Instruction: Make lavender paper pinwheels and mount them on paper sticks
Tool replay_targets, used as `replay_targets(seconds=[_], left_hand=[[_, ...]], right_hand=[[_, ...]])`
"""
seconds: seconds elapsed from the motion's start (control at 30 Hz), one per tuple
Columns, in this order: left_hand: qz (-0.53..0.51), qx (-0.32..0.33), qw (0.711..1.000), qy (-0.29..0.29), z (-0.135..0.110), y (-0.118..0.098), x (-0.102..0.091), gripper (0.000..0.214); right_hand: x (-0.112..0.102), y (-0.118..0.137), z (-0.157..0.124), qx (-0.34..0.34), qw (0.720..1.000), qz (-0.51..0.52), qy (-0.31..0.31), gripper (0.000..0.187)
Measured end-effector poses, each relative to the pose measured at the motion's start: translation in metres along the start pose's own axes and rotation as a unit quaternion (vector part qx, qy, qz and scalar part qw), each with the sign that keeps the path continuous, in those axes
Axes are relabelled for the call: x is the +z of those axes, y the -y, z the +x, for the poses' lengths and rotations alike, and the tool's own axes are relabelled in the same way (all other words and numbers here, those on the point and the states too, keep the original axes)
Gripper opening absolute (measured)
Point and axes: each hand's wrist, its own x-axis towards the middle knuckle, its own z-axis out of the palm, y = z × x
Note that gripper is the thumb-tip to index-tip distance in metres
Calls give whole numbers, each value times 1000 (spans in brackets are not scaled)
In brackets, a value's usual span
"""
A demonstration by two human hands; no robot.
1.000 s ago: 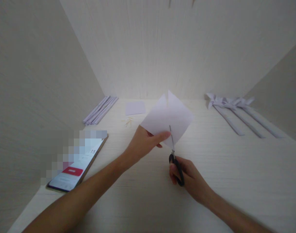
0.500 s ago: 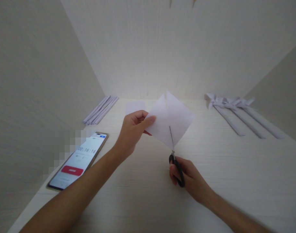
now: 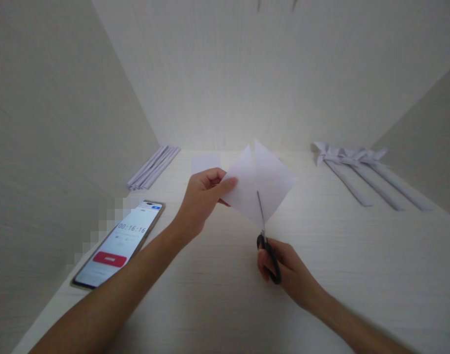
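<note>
My left hand (image 3: 206,196) pinches the left corner of a white square of paper (image 3: 274,179), held up like a diamond above the table. A slit runs down into the paper from its top corner. My right hand (image 3: 284,265) grips black-handled scissors (image 3: 272,260) by the finger loops. The scissors point upward, with one blade lying across the near side of the paper from its bottom corner toward the middle; the other blade is hidden behind the sheet.
Another white paper piece (image 3: 205,161) lies behind my left hand. Rolled paper sticks (image 3: 154,167) are bundled at the back left, near a phone (image 3: 118,246) showing a timer. Paper pinwheels on sticks (image 3: 361,160) lie at the back right. Walls (image 3: 225,73) enclose the table.
The slit at the paper's top has opened a little wider, its left flap dropping slightly. Both hands and the scissors stay almost in place.
</note>
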Motion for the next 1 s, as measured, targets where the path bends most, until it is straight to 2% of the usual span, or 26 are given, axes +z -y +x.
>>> replay_targets(seconds=[0.53, 0.77, 1.0], left_hand=[[-17, -21, 1000, 9, 1, -1, -1, 18], [30, -66, 991, 114, 1, -5, -6, 11], [19, -143, 975, 171, 2, -7, -13, 8]], right_hand=[[-1, 2, 1, 4, 1000, 8, 2, 46], [-6, -5, -1, -43, 998, 8, 38, 46], [-10, -9, -1, -80, 993, 26, 85, 45]])
